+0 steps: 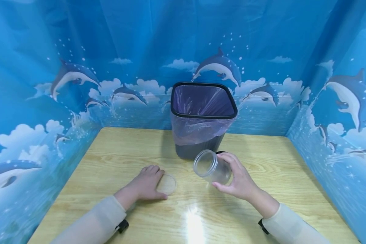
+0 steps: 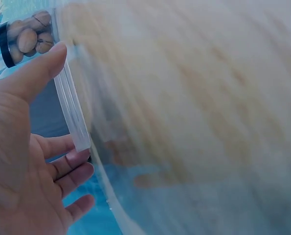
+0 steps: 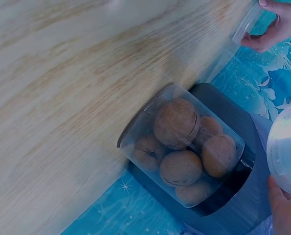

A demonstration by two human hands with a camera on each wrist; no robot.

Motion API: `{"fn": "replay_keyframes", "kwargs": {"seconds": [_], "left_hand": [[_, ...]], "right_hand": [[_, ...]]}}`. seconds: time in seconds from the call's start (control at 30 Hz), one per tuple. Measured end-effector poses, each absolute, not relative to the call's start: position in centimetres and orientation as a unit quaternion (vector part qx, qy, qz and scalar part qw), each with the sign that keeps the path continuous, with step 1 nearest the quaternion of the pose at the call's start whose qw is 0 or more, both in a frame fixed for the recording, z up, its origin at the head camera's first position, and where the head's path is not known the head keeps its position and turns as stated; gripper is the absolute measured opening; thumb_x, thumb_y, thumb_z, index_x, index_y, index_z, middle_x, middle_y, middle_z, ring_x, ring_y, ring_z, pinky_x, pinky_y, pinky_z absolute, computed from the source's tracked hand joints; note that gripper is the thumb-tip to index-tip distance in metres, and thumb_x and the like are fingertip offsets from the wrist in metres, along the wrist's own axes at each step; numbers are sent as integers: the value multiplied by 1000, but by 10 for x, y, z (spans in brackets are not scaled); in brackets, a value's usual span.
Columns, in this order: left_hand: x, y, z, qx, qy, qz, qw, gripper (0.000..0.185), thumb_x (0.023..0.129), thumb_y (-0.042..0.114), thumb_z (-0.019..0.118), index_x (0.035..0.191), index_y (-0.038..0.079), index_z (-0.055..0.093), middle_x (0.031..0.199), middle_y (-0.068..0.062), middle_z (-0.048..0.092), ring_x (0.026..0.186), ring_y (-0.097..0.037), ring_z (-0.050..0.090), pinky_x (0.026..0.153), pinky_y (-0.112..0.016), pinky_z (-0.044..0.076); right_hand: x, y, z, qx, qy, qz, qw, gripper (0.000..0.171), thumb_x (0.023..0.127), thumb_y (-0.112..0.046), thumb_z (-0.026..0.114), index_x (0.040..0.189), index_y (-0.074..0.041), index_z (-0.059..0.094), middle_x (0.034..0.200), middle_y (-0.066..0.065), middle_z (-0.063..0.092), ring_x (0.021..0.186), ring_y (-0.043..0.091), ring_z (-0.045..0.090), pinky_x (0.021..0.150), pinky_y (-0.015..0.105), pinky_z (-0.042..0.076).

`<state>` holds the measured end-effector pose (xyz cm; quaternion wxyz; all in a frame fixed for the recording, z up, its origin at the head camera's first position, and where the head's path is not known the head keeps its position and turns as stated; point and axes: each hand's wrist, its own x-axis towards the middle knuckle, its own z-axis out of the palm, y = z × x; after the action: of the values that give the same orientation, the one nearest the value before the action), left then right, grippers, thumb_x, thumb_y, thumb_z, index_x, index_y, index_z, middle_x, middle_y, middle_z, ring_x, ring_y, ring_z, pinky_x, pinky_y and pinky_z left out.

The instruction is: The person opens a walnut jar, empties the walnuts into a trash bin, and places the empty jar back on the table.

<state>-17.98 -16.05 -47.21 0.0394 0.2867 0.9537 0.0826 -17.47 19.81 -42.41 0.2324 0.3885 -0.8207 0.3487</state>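
The right hand [image 1: 239, 179] grips a clear jar [image 1: 211, 167], tilted, just before the bin [image 1: 201, 118]. The left hand [image 1: 146, 184] pinches the lid [image 1: 166, 184] on the surface [image 1: 109, 162], left of the jar.

Blurred and hidden parts

The tabletop [image 2: 194, 98] is smeared by motion blur; the walnut container [image 1: 221, 153] is almost wholly hidden behind the right hand [image 1: 236, 178].

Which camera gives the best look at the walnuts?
The right wrist view: the walnuts fill its middle, sharp, inside a clear container. The left wrist view shows a few small at its top left corner. The head view shows none.
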Motion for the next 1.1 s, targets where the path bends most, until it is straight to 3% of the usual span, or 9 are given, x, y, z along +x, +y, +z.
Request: {"fn": "replay_keyframes", "kwargs": {"seconds": [0.63,1.1], "left_hand": [[-178,-154,-442,291,954,71,15,99,76,70,72,142,0,49,135,-15,55,125,-32,48,110,-55,32],[-178,-147,-428,310,946,83,-39,99,75,70,73,142,2,50,133,-12,56,123,-29,48,109,-53,34]], "right_hand": [[-174,196,-428,392,-816,355,235,82,78,-44,83,139,-1,49,135,12,54,124,26,51,108,23,36],[-173,193,-427,393,-817,351,234,81,81,-51,79,139,-2,49,135,12,54,126,26,50,109,23,36]]}}
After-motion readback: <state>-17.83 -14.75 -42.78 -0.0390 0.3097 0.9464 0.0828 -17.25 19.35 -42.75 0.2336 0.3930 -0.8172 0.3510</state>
